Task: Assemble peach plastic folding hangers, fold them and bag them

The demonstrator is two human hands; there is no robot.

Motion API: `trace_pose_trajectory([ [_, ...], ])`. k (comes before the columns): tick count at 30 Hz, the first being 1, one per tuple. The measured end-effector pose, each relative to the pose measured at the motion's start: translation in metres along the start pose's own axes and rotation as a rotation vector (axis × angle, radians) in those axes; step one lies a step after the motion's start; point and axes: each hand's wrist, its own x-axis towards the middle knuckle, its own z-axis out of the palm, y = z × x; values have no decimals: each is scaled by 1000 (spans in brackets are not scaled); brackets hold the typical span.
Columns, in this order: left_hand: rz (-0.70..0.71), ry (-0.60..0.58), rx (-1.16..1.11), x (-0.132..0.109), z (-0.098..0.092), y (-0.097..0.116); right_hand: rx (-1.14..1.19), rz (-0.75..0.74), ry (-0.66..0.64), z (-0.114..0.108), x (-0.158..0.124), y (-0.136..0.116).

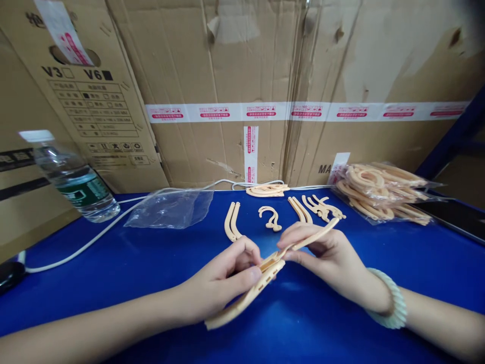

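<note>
My left hand (235, 275) is closed around a beige plastic hanger arm (242, 304) with a row of small slots along its edge. Pinched in my right hand (326, 258) is a slimmer curved hanger arm (318, 235), its lower end meeting the slotted piece. Whether the two are joined there, I cannot tell, since fingers cover part of the spot. Beyond my hands lie a pair of curved strips (232, 221), two hanger hooks (270, 217), a second pair of strips (300, 210) and a cluster of more hooks (322, 207).
Clear bags of hanger parts (382, 192) are piled at the right, near a dark flat device (458, 217). A flat plastic bag (170, 208), a white cable (83, 247) and a water bottle (81, 184) are on the left. Cardboard boxes (227, 65) wall off the blue table's (151, 263) back.
</note>
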Motion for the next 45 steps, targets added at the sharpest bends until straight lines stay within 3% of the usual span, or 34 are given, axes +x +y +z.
trace_pose_trajectory([
  [6, 21, 44, 308, 0, 5, 0, -171, -176, -168, 2, -5, -8],
  [11, 185, 4, 649, -2, 4, 0, -357, -373, -277, -1, -7, -15],
  [15, 257, -6, 791, -2, 5, -1, -523, -528, -295, 0, -9, -12],
  [21, 248, -21, 843, -2, 5, 2, -733, -738, -279, 4, -4, -15],
  [31, 266, -31, 805, 0, 4, 3, -851, -827, -373, 6, -11, -29],
  [33, 244, -26, 740, 0, 3, 3, -817, -849, -341, 7, -12, -29],
  [35, 172, -31, 599, 0, 1, 2, -762, -795, -252, 0, -8, -29],
  [37, 56, -49, 351, 1, -1, 0, -751, -627, -141, -17, 1, -28],
  [38, -2, -52, 208, 2, -2, -1, -778, -488, -89, -28, 8, -27],
  [40, -62, -40, -36, 5, -3, -3, -806, -346, 82, -57, 21, -22],
  [42, -65, -21, -154, 7, -3, -4, -838, -123, 167, -86, 32, -13],
  [44, -66, -6, -171, 7, -2, -4, -919, 69, 170, -111, 39, 2],
  [45, -66, 0, -163, 7, -1, -4, -990, 173, 108, -120, 40, 11],
])
